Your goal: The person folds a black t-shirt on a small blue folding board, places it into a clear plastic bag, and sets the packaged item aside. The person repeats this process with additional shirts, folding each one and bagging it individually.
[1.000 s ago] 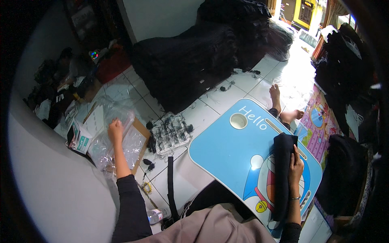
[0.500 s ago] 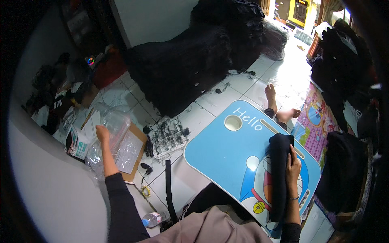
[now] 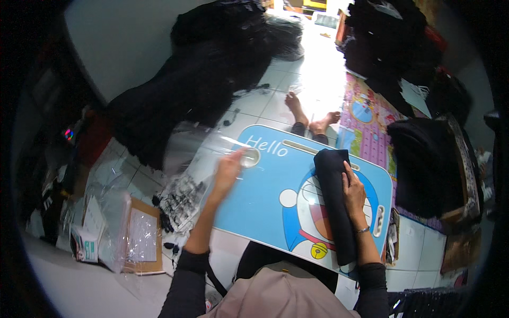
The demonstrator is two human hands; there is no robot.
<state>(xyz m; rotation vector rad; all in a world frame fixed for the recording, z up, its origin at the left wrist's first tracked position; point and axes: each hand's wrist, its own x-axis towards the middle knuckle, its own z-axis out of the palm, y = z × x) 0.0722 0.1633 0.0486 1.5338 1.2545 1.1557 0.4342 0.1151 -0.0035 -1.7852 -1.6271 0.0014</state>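
A long folded bundle of black cloth (image 3: 335,206) lies on the right part of the blue folding table (image 3: 249,206). My right hand (image 3: 354,192) grips its right edge, with the thumb side out of sight against the cloth. Over the table's far left corner, next to the round cup recess, my left hand (image 3: 228,172) is smeared by motion. Its fingers look pinched on a thin clear plastic bag (image 3: 185,146), which trails off to the left above the floor. The bag's outline is faint and blurred.
At the left lie a brown cardboard piece (image 3: 139,267) with clear plastic packaging and a small box (image 3: 85,245). Large black cloth piles (image 3: 207,79) stand at the back left, another pile (image 3: 429,164) at the right. Bare feet (image 3: 297,108) stretch out beyond the table.
My left hand has swung from the plastic packaging at the left to above the table, drawing a clear bag along. My right hand stays on the cloth. The view has turned.
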